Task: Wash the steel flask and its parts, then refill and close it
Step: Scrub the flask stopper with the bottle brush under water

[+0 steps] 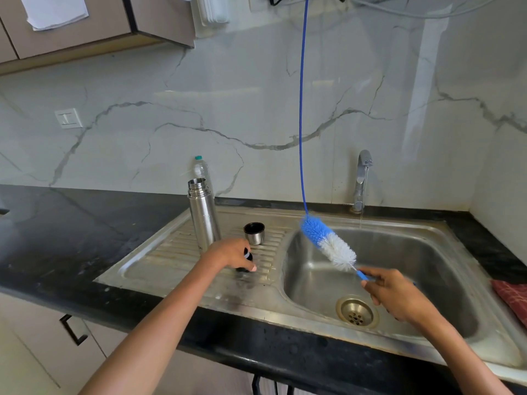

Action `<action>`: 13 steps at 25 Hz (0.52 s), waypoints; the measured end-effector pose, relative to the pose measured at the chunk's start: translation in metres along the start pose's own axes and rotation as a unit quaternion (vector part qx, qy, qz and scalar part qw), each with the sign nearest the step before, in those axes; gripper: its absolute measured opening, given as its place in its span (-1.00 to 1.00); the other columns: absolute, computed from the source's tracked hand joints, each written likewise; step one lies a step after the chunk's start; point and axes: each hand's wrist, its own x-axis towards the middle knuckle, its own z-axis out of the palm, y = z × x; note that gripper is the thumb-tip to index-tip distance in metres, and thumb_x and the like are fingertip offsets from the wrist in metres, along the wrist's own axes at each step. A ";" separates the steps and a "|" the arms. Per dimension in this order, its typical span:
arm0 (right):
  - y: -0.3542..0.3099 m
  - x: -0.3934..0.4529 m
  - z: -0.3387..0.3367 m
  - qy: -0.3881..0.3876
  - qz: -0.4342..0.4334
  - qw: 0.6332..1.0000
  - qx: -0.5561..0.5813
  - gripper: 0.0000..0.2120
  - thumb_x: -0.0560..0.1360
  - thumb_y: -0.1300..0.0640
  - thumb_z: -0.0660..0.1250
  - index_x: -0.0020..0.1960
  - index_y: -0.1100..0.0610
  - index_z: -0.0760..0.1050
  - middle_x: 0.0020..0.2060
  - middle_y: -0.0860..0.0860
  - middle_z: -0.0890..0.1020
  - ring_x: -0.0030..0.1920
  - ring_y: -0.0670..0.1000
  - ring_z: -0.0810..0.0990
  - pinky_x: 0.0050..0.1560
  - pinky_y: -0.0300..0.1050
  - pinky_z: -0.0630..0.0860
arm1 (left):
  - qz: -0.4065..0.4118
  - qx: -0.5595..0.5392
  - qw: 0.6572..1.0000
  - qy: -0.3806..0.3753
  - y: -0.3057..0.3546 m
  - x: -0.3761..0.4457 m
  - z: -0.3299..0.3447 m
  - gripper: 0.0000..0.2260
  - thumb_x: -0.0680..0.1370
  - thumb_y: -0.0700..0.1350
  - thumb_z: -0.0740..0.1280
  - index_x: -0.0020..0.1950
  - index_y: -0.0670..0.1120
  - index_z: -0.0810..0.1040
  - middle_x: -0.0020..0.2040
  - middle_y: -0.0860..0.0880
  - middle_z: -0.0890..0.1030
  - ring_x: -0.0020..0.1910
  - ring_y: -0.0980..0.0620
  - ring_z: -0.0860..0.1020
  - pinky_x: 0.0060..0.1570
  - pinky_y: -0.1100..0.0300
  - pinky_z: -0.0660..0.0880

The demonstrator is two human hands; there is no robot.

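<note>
The open steel flask [204, 215] stands upright on the sink's ribbed drainboard [171, 252]. Its steel cup lid [254, 233] stands mouth-up just to the right. My left hand [232, 253] grips a small black stopper [247, 259] low over the drainboard in front of the cup. My right hand [396, 295] holds the blue handle of a bottle brush [328, 242] over the sink basin [427, 252]. The blue and white bristles point up and to the left.
A thin stream of water runs from the tap [362, 178] at the back of the basin. A clear plastic bottle [201, 168] stands behind the flask. A blue cord [301, 109] hangs down the wall. A red cloth [513, 297] lies at the right edge.
</note>
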 end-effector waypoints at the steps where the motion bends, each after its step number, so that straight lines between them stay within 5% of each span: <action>1: 0.000 -0.002 -0.001 -0.001 0.001 1.000 -0.003 -0.64 0.67 0.11 0.27 0.46 -0.02 0.46 -0.45 -0.04 0.49 -0.62 -0.20 0.35 -0.53 -0.32 0.29 | 0.003 0.000 1.000 0.012 0.000 0.002 0.002 -0.54 0.52 0.13 0.48 0.32 -0.06 0.52 0.22 -0.03 0.59 0.14 -0.04 0.57 0.19 0.03 0.52; 6: 0.012 -0.006 -0.016 0.006 0.022 0.999 0.026 -0.65 0.66 0.11 0.28 0.44 -0.04 0.47 -0.43 -0.01 0.50 -0.58 -0.13 0.33 -0.51 -0.20 0.31 | 0.076 -0.225 0.960 0.150 0.018 0.019 -0.002 -0.56 0.50 -0.04 0.53 0.35 0.01 0.54 0.23 0.01 0.57 0.18 0.00 0.56 0.21 0.10 0.51; 10: 0.039 -0.017 -0.040 0.026 0.056 0.995 0.073 -0.69 0.66 0.12 0.28 0.39 -0.06 0.51 -0.45 0.00 0.49 -0.53 -0.07 0.31 -0.49 -0.18 0.27 | 0.129 -0.530 0.835 0.074 0.071 0.043 0.002 -0.65 0.53 -0.19 0.51 0.29 -0.01 0.58 0.22 -0.13 0.60 0.08 -0.06 0.65 0.06 0.14 0.63; 13: 0.055 -0.032 -0.056 0.029 0.085 0.992 0.093 -0.73 0.67 0.15 0.24 0.29 -0.11 0.54 -0.46 -0.02 0.47 -0.57 -0.08 0.29 -0.57 -0.23 0.24 | 0.095 -0.662 0.742 0.041 0.116 0.070 0.016 -0.69 0.53 -0.26 0.50 0.25 -0.14 0.59 0.19 -0.23 0.64 0.06 -0.19 0.69 0.05 0.07 0.66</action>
